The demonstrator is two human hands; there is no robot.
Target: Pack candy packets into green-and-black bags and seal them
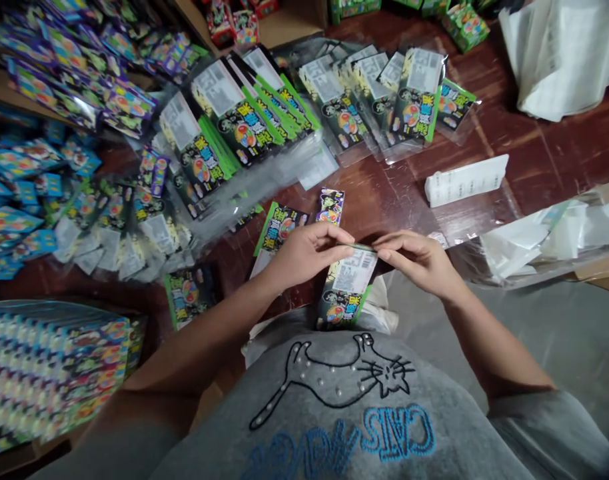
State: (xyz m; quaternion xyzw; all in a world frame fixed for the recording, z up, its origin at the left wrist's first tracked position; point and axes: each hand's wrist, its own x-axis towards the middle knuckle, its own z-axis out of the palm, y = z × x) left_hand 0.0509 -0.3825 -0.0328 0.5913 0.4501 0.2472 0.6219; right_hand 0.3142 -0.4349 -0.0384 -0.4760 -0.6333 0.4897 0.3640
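A black and green printed candy packet (348, 283) with a white label hangs tilted in front of my shirt. My left hand (312, 250) pinches its upper edge between thumb and fingers. At the right corner of that same edge, my right hand (417, 259) has thumb and fingers pressed together on it. Just beyond my left hand stands a small purple candy box (330, 205). Another black and green packet (280, 227) lies flat beside it, partly covered by my left hand and forearm.
Rows of filled packets (254, 117) stretch across the table's far side. Purple boxes (79, 67) and blue boxes (29, 180) are heaped at left, above a stacked tray (44, 373). A folded white label strip (467, 180), paper sheets (564, 60) and a plastic bag (549, 233) lie at right.
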